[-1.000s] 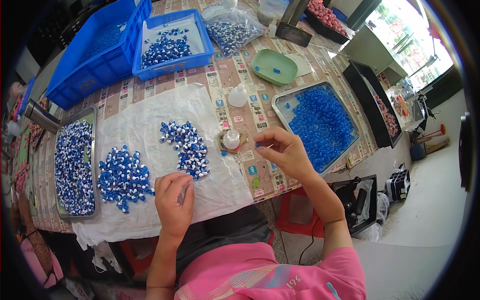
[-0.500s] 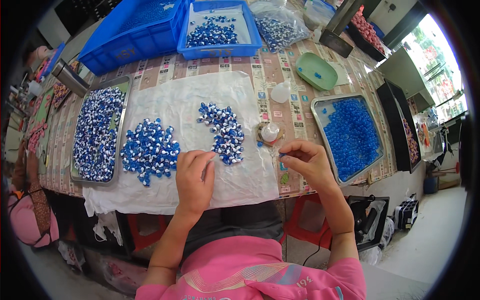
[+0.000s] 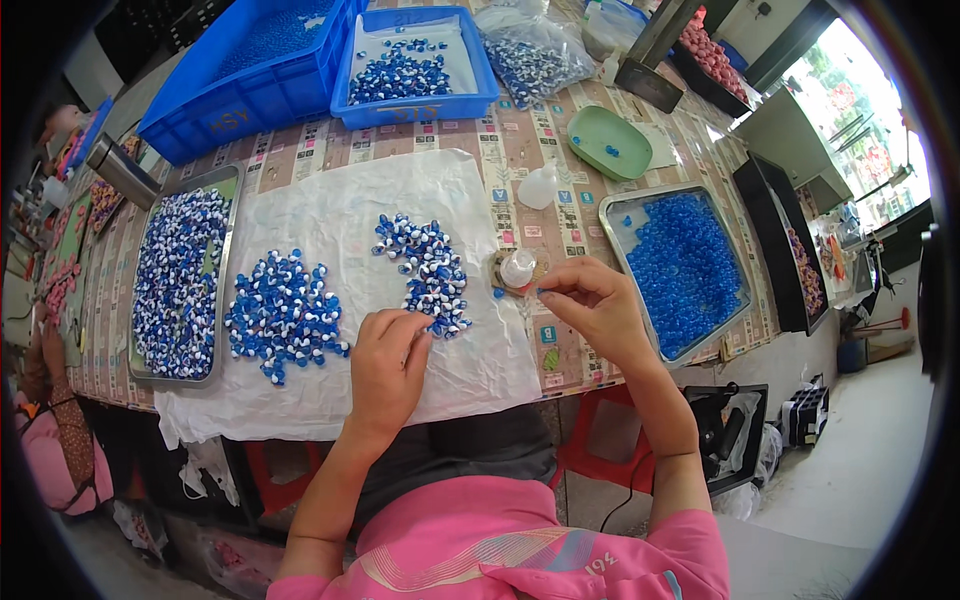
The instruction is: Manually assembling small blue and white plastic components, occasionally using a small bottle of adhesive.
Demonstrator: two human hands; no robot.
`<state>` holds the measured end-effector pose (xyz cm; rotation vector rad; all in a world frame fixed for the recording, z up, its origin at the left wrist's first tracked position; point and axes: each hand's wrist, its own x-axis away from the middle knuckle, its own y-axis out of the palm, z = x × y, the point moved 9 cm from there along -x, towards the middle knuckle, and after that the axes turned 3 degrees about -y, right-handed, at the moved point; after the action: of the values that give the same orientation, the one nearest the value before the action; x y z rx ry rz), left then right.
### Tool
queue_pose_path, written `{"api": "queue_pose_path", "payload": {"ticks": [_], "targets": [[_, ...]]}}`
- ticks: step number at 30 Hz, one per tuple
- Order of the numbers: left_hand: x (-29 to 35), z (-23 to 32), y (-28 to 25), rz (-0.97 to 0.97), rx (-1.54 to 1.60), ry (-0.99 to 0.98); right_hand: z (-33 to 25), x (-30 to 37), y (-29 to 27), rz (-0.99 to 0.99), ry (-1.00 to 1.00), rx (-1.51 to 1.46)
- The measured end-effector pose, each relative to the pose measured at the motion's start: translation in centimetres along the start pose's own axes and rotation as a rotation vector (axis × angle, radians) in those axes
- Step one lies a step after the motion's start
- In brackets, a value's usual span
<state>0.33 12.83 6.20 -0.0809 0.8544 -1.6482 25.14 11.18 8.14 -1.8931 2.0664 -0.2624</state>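
Observation:
My right hand pinches a small blue bead between thumb and fingertips, just right of a small white-topped glue pot on a round base. Over the white cloth, my left hand is closed, thumb against fingers; what it may hold is too small to make out. Its fingertips are close to a curved pile of blue-and-white beads. Left of that hand lies a second pile of blue-and-white beads. On the right, a metal tray holds loose blue beads.
A metal tray of blue-and-white beads stands at the left. Blue crates and a plastic bag of beads are at the back. A white squeeze bottle and green dish stand behind the pot. Black trays line the right edge.
My right hand has moved left with the blue bead, closer to the glue pot. The left hand stays closed near the curved pile. The whole view has shifted slightly.

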Motion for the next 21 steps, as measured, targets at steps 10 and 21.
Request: {"api": "queue_pose_path", "payload": {"ticks": [10, 21], "targets": [[3.9, -1.1, 3.1, -0.277, 1.029, -0.554, -3.1, -3.1, 0.4, 0.033, -0.238, 0.362], [7.6, -1.5, 5.9, -0.430, 1.484, -0.930, -4.3, -3.2, 1.6, 0.013, -0.376, 0.502]]}}
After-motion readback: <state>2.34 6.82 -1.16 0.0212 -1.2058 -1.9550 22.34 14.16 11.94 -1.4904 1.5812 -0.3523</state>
